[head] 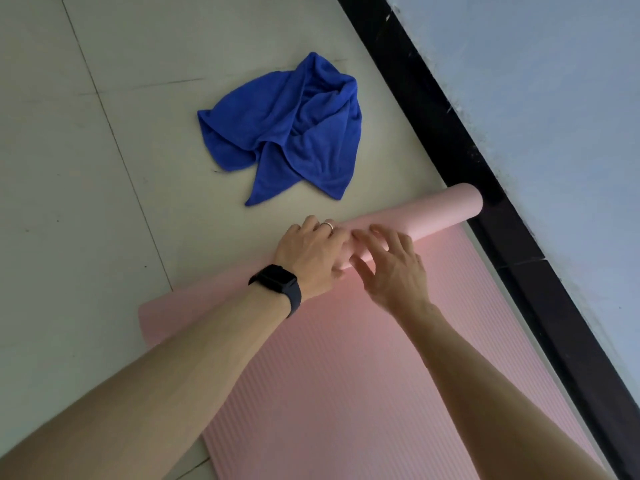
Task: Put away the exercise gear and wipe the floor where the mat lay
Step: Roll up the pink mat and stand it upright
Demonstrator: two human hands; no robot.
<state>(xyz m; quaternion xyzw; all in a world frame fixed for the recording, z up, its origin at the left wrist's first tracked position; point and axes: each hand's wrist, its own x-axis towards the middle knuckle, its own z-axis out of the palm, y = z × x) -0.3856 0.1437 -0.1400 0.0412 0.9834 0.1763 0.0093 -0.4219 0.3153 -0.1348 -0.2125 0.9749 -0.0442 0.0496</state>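
Observation:
A pink ribbed exercise mat (346, 375) lies on the tiled floor, its far end rolled into a tube (440, 213). My left hand (311, 254), with a ring and a black watch on the wrist, curls over the roll's left part. My right hand (391, 265) rests on the roll beside it, fingers spread and bent over the top. A crumpled blue towel (291, 133) lies on the floor beyond the roll, apart from the mat.
Pale floor tiles (86, 168) spread to the left. A black skirting strip (485, 188) runs diagonally along the mat's right edge, with a light blue wall (554, 98) behind it. The roll's right end almost touches the skirting.

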